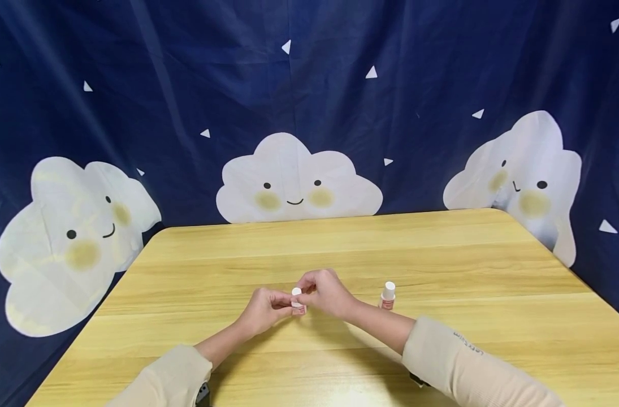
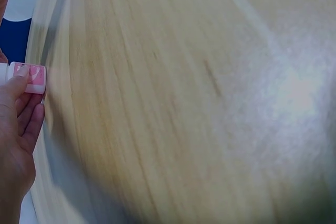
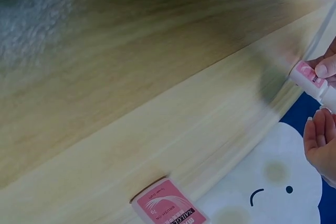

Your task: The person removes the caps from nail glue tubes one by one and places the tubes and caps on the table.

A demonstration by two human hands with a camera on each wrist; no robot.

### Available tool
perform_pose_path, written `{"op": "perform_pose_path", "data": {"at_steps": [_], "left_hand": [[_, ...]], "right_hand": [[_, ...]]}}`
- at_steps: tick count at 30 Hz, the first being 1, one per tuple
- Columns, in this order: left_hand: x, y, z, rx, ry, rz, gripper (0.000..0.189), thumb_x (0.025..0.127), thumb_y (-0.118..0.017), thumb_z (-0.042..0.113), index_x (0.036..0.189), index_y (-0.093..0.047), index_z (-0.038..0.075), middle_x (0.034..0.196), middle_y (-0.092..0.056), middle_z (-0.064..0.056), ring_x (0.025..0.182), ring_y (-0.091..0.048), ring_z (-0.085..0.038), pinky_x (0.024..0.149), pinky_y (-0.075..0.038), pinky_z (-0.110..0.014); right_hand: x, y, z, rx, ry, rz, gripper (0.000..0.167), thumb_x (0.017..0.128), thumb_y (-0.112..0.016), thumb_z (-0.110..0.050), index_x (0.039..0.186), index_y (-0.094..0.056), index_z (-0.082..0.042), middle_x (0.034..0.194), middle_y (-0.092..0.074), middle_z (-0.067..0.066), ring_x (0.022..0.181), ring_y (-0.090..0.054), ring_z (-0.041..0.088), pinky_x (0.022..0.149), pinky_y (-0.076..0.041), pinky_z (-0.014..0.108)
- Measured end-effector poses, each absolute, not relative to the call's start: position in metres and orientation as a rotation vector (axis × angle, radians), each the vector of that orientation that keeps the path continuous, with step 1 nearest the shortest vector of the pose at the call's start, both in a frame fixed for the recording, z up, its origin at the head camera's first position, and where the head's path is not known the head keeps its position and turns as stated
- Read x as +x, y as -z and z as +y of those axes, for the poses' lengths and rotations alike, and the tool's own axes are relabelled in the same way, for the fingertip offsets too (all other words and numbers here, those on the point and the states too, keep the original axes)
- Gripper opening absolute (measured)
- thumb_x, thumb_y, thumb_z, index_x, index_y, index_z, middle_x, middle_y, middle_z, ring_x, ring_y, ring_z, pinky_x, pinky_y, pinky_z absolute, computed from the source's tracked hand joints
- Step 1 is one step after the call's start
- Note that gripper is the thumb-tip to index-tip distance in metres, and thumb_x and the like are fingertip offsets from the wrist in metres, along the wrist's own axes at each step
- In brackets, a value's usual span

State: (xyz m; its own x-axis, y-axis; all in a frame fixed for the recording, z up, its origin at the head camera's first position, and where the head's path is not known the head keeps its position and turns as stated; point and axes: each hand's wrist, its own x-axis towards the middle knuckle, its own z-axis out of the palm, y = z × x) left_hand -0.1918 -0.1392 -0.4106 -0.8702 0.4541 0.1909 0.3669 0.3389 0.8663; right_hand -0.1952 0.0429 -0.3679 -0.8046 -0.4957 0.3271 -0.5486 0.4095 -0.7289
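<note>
My left hand (image 1: 265,310) pinches the bottle (image 1: 299,310) low, right hand (image 1: 328,293) its cap (image 1: 296,291), mid-worktop (image 1: 197,277) between side edges. Looks light, stiff, maybe slick: grip the label (image 2: 35,72).

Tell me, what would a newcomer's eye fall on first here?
Probably the three big smiling clouds on the dark blue cloth behind the wooden table. Next, near the table's middle, the left hand pinches a small pink-labelled bottle, with the right hand at its white cap. A similar bottle stands to the right.
</note>
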Motion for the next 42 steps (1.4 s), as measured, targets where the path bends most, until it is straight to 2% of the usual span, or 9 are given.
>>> {"op": "perform_pose_path", "data": {"at_steps": [6,17,20,27,29,36,42], "left_hand": [[-0.1914,0.4092,-0.1395,0.752,-1.583,2.476,0.021,0.080,-0.071,0.012,0.096,-0.072,-0.002,0.087,-0.072,-0.016,0.076,-0.071,-0.013,0.066,-0.057,-0.018],[-0.1916,0.4069,-0.1400,0.752,-1.588,2.469,0.021,0.080,-0.072,0.012,0.096,-0.072,-0.002,0.086,-0.072,-0.017,0.076,-0.071,-0.019,0.065,-0.057,-0.018],[-0.1920,0.4078,-0.1402,0.748,-1.591,2.467,0.022,0.080,-0.072,0.013,0.096,-0.072,-0.002,0.087,-0.072,-0.017,0.076,-0.071,-0.018,0.066,-0.057,-0.018],[-0.1931,0.4099,-0.1403,0.750,-1.593,2.472,0.022,0.079,-0.073,0.014,0.095,-0.072,-0.001,0.087,-0.072,-0.016,0.076,-0.071,-0.016,0.066,-0.057,-0.018],[-0.1936,0.4105,-0.1404,0.756,-1.592,2.475,0.022,0.079,-0.073,0.014,0.095,-0.072,-0.001,0.087,-0.072,-0.015,0.076,-0.071,-0.017,0.065,-0.057,-0.018],[-0.1941,0.4107,-0.1407,0.746,-1.597,2.453,0.020,0.081,-0.071,0.012,0.096,-0.072,-0.002,0.087,-0.072,-0.017,0.078,-0.071,-0.020,0.066,-0.057,-0.018],[-0.1940,0.4107,-0.1404,0.744,-1.596,2.456,0.020,0.080,-0.071,0.011,0.095,-0.072,-0.002,0.086,-0.072,-0.016,0.077,-0.071,-0.018,0.066,-0.057,-0.018]], "right_hand": [[-0.1947,0.3673,0.0427,0.958,-1.388,-2.592,0.007,0.077,-0.073,-0.002,0.079,-0.070,0.003,0.073,-0.071,0.012,0.062,-0.062,0.007,0.056,-0.050,0.010],[-0.1962,0.3638,0.0452,1.055,-1.355,-2.612,0.005,0.079,-0.069,0.000,0.083,-0.070,0.003,0.077,-0.072,0.010,0.070,-0.066,0.012,0.065,-0.051,0.010],[-0.1965,0.3634,0.0462,1.087,-1.340,-2.617,0.006,0.080,-0.068,0.000,0.085,-0.070,0.002,0.079,-0.072,0.010,0.073,-0.066,0.013,0.068,-0.053,0.013],[-0.1966,0.3641,0.0457,1.092,-1.360,-2.606,0.006,0.079,-0.068,0.000,0.084,-0.070,0.002,0.081,-0.072,0.010,0.073,-0.065,0.011,0.073,-0.058,0.030],[-0.1964,0.3657,0.0456,1.052,-1.372,-2.599,0.009,0.078,-0.070,-0.003,0.085,-0.070,0.002,0.080,-0.072,0.010,0.072,-0.063,0.010,0.072,-0.057,0.030],[-0.1971,0.3723,0.0445,0.926,-1.395,-2.549,0.012,0.074,-0.076,-0.008,0.080,-0.070,0.001,0.075,-0.071,0.009,0.066,-0.059,0.005,0.061,-0.051,0.014],[-0.1946,0.3718,0.0428,0.915,-1.428,-2.531,0.008,0.075,-0.075,-0.003,0.076,-0.069,0.001,0.072,-0.070,0.010,0.063,-0.061,0.006,0.058,-0.050,0.010]]}}
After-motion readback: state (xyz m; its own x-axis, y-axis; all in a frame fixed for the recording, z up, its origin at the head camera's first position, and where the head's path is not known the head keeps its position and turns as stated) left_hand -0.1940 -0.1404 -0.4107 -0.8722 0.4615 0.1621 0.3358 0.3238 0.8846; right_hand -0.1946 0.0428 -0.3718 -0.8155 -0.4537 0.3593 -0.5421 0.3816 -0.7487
